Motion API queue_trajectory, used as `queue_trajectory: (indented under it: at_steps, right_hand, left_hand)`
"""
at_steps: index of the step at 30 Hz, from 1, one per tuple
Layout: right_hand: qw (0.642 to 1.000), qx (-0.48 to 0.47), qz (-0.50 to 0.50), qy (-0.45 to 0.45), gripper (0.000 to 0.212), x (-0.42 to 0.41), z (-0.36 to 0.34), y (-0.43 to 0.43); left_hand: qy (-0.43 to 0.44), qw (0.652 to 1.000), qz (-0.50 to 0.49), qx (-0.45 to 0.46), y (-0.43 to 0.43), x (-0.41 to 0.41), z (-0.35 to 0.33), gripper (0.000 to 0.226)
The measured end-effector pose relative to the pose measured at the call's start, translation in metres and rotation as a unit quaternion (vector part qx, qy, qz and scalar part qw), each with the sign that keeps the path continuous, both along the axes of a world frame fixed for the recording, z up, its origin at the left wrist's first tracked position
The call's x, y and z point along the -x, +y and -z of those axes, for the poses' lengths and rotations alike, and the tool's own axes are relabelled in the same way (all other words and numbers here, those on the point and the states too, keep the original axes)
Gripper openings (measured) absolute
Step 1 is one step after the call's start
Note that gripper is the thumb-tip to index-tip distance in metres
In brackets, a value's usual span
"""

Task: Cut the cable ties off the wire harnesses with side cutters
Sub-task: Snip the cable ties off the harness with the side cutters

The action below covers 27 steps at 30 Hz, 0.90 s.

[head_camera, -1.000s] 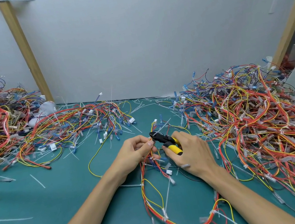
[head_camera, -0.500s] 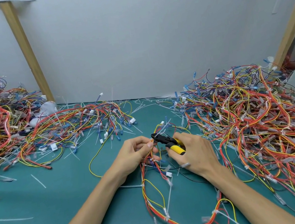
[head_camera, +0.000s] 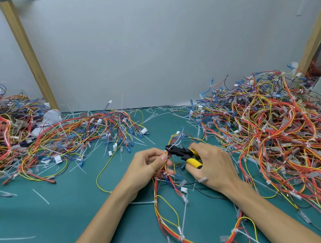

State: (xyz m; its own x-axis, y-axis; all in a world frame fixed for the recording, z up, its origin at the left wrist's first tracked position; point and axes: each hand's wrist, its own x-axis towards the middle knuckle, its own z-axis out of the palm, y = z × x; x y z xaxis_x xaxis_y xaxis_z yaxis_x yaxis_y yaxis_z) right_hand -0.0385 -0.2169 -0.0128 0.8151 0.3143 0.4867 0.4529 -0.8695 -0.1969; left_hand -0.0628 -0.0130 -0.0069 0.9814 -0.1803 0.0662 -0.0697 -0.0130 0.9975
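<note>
1. Barely any movement over the last second: both hands are parked at the same spot mid-counter (head_camera: pixel 55 223), so this reads as lining up a cut, not moving between cuts.
2. The left hand (head_camera: pixel 148 165) is still pinching the harness (head_camera: pixel 155 190) bundle, fingers (head_camera: pixel 164 157) curled tight on the wires just left of the cutter nose.
3. The right hand (head_camera: pixel 216 167) keeps its fingers wrapped round the yellow handles of the cutters (head_camera: pixel 178 152), black nose pointing left into the bundle.
4. The one small change is that the nose has crept slightly towards the left hand, and the free end of the harness beyond it sits slightly further right.
5. There is a white bit right at the nose, probably the tie being targeted. Whether the blades have bitten is too small to tell.
6. Nothing fresh has dropped, so my call is that this snip is not finished.
7. The rest of the harness loops down towards the person, lying on the counter between the forearms.
8. More ties (head_camera: pixel 181 237) are still on that loop, so this harness has several cuts to go.
9. Big tangles (head_camera: pixel 284 132) lie right and left, and cut strips (head_camera: pixel 40 196) lie scattered over the counter.
</note>
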Motion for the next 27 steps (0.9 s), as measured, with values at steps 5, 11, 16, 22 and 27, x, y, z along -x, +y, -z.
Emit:
queue_trajectory:
  at_steps: [5, 11, 16, 22, 27]
  right_hand:
    - [1.000, -0.003, -0.006, -0.020, 0.029, -0.0007, 0.0014, 0.0001]
    - [1.000, 0.004, -0.009, -0.017, 0.030, -0.0010, 0.0012, 0.0003]
    - [1.000, 0.007, 0.000, -0.018, 0.026, -0.0002, -0.0005, 0.0007]
    - [1.000, 0.012, 0.006, -0.022, 0.024, 0.0021, -0.0024, 0.0015]
    - [1.000, 0.005, 0.001, -0.018, 0.024, 0.0008, -0.0009, 0.0005]
  left_hand:
    - [-0.007, 1.000, 0.003, -0.011, 0.0008, -0.0011, 0.0012, 0.012]
    - [-0.004, 1.000, 0.001, -0.007, 0.0010, -0.0012, 0.0023, 0.012]
    - [-0.003, 1.000, -0.001, -0.012, 0.0009, -0.0021, 0.0022, 0.012]
    - [-0.003, 1.000, -0.005, -0.011, 0.0013, -0.0005, 0.0019, 0.014]
    - [-0.003, 1.000, -0.009, -0.014, 0.0000, 0.0009, 0.0005, 0.013]
